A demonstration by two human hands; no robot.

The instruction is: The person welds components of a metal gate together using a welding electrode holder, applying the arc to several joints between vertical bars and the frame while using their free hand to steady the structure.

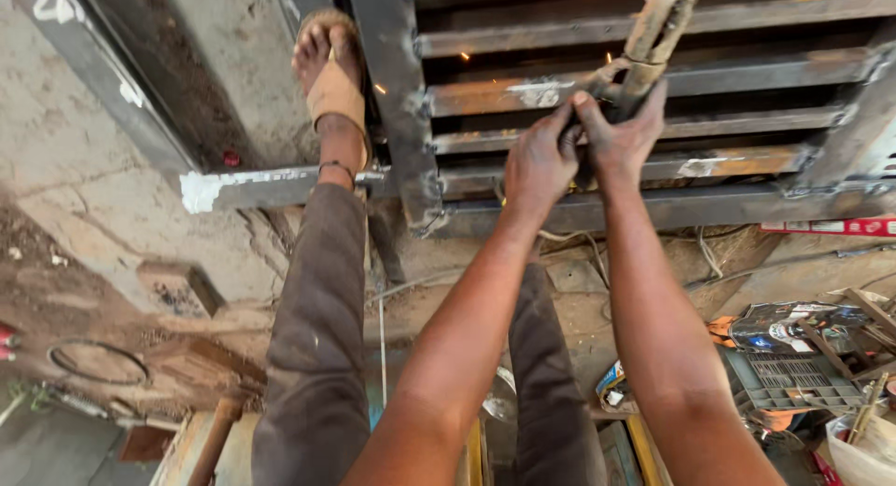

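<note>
Hands: left hand [539, 164], right hand [621, 136] clenched on electrode holder [653, 38] | against slatted steel frame [747, 80]

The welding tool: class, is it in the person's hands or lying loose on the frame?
In the hands. The left hand and right hand both wrap the welding tool, whose end rises above the metal frame.

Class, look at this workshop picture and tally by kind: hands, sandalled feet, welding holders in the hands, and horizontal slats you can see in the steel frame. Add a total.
Hands: 2, left hand and right hand
Sandalled foot: 1
Welding holder: 1
Horizontal slats of the steel frame: 5
Total: 9
</note>
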